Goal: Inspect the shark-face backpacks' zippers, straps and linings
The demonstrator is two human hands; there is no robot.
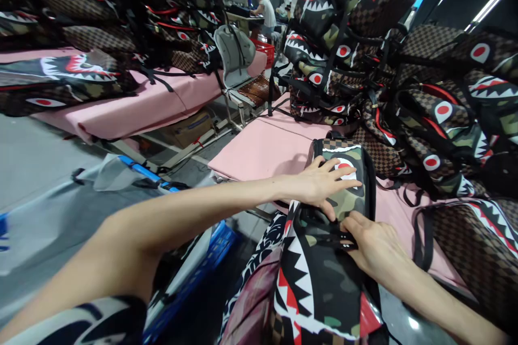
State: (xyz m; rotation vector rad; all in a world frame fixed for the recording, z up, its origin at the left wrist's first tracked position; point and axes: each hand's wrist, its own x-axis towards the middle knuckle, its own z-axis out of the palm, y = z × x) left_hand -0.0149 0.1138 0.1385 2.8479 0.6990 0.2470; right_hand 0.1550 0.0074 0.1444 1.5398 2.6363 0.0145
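Note:
A backpack lies in front of me, partly on the pink table. It has a camouflage print, white shark teeth, a red eye and brown check parts. My left hand rests flat on its far part, fingers spread over the red eye and thumb pointing toward me. Just nearer, my right hand is closed with bent fingers at the bag's right side. Black strips with small shiny bits, which look like zip pulls, show beside its fingertips. What exactly the fingers pinch is partly hidden.
Backpacks of the same print are piled on the pink table at right and on another at left. A grey chair stands between. Blue crates with pale sheeting sit low left. A person sits far back.

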